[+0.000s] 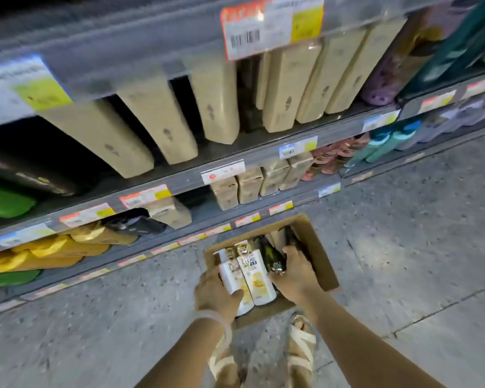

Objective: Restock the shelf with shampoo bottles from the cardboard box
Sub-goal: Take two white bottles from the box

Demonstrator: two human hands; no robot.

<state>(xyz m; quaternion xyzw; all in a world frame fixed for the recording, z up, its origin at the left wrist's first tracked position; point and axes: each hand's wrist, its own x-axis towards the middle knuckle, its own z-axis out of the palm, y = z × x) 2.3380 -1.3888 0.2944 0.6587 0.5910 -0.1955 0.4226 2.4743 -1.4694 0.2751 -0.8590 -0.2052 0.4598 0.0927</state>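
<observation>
An open cardboard box (321, 261) stands on the floor below the shelf. Two white shampoo bottles (254, 271) lie side by side over the box's near end. My left hand (216, 295) wraps the left white bottle (230, 275) from the left, thumb across its lower part. My right hand (294, 273) is closed on a dark bottle (273, 259) inside the box, beside the right white bottle. More dark bottles lie deeper in the box, partly hidden by my right hand.
The shelf unit (235, 161) rises ahead with price tags on its edges. Beige boxed products (221, 107) fill the middle rows with dark gaps between them. Yellow and green bottles (48, 250) lie at the lower left. My sandalled feet (301, 348) stand on the concrete floor.
</observation>
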